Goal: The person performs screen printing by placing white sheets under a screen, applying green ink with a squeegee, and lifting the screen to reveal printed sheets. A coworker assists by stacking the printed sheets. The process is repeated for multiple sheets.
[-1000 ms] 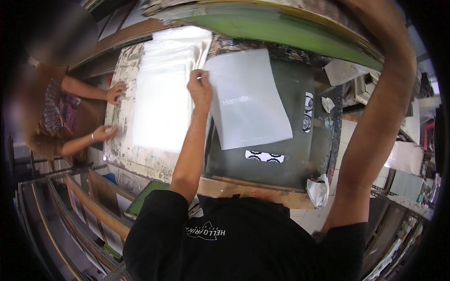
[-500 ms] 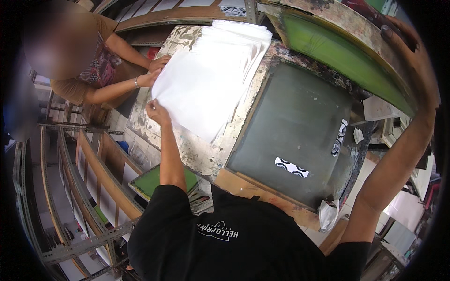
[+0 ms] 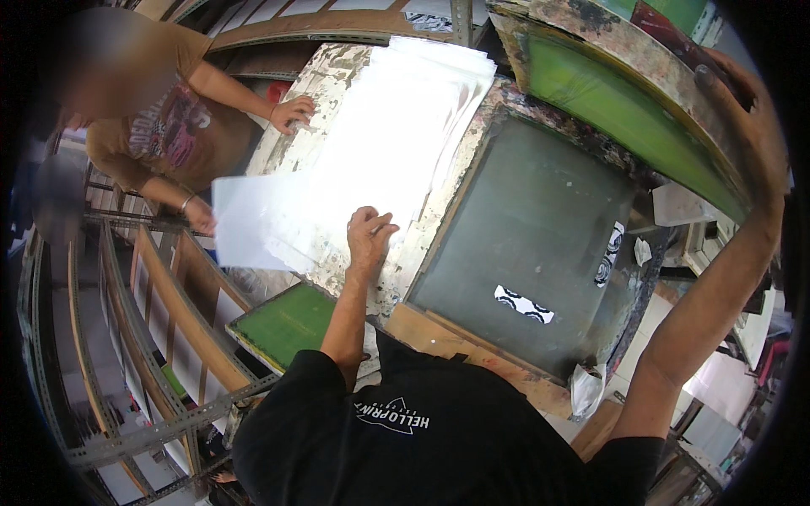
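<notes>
My left hand (image 3: 369,238) is at the near corner of a stack of white paper sheets (image 3: 405,118), fingers bent and closed, thumb against fingertips, on what looks like a sheet's edge. At the far right, my right hand (image 3: 747,118) is wrapped around the raised edge of a screen-printing frame (image 3: 624,110) with green mesh, beside a dark red bar (image 3: 671,34). Below the tilted frame lies a dark grey printing board (image 3: 523,219). Two white strips with black patterns (image 3: 525,304) lie on it. Across the stack, a co-worker holds a loose white sheet (image 3: 261,215) by its outer edge.
The stack rests on a paint-worn table (image 3: 325,72). Slatted racks (image 3: 160,295) holding sheets stand at the left. A green screen (image 3: 291,325) lies near my left elbow. A crumpled white wad (image 3: 588,388) sits at the board's near corner.
My left hand has left the sheet's left edge and moved right to the stack's near corner. The co-worker has drawn a sheet leftward. My right hand still holds the raised frame.
</notes>
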`<state>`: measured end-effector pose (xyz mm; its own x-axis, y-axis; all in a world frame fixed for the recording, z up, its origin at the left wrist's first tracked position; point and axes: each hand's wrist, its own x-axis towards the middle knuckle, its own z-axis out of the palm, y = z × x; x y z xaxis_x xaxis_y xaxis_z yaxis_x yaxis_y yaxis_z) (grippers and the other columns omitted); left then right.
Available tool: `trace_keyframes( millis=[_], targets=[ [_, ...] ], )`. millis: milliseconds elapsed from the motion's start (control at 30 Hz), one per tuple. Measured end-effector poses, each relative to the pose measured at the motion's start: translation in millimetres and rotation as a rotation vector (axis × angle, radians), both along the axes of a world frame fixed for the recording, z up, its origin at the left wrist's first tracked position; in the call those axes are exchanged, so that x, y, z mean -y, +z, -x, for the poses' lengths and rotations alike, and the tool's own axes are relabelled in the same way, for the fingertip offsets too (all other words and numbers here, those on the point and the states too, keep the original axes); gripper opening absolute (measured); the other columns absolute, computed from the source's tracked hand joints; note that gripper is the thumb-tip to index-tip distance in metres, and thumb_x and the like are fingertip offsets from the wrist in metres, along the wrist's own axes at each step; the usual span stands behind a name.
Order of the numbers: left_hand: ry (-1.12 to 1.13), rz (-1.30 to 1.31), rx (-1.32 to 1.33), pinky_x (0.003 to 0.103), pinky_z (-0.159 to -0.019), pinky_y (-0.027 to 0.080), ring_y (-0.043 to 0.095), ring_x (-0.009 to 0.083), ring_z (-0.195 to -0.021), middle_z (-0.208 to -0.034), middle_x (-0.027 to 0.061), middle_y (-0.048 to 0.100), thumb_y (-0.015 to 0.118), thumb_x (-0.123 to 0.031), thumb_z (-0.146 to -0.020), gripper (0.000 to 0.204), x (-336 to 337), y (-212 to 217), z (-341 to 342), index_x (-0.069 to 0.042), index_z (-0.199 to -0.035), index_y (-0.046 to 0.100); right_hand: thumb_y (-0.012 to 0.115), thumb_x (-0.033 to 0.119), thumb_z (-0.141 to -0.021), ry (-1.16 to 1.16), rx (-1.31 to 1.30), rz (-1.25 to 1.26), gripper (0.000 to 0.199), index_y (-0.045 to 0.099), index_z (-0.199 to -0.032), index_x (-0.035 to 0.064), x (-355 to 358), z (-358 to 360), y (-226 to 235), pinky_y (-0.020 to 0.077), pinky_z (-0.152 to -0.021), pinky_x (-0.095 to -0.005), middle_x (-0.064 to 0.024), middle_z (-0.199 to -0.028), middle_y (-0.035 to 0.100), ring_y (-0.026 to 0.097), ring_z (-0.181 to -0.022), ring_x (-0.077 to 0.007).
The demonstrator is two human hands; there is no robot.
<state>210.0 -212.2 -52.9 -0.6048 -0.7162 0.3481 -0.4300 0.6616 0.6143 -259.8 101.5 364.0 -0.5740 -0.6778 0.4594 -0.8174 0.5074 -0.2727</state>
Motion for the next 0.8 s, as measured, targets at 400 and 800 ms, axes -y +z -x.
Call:
trace_keyframes(
  millis=[400,800],
  targets=[
    [-0.011,-0.469,-0.228,0.031,-0.078,0.05,0.063,0.0187,-0.094,-0.109,0.0074,0.068,0.083,-0.01,-0.081,0.007,-17,86,48,-0.006,-0.085,0.079,0.072,0.047,-0.092,0.014,0.062,0.037,0.061,0.065,-0.134,0.0022,8,-20,7,0.0453,-0.105,-0.0329,-0.0156,-0.122,0.07,0.066,-0.114,-0.0228],
    [-0.74,0.113,0.411,0.069,-0.121,0.014,0.018,0.0466,-0.154,-0.168,0.0094,0.028,0.059,-0.049,-0.097,0.063,-143,16,175,-0.02,-0.152,0.05,0.082,0.033,-0.083,0.033,-0.131,0.076,0.041,0.077,-0.096,-0.0056,31,-98,35,0.0517,-0.066,-0.0323,-0.0152,-0.079,0.074,0.065,-0.066,-0.0183]
  ],
)
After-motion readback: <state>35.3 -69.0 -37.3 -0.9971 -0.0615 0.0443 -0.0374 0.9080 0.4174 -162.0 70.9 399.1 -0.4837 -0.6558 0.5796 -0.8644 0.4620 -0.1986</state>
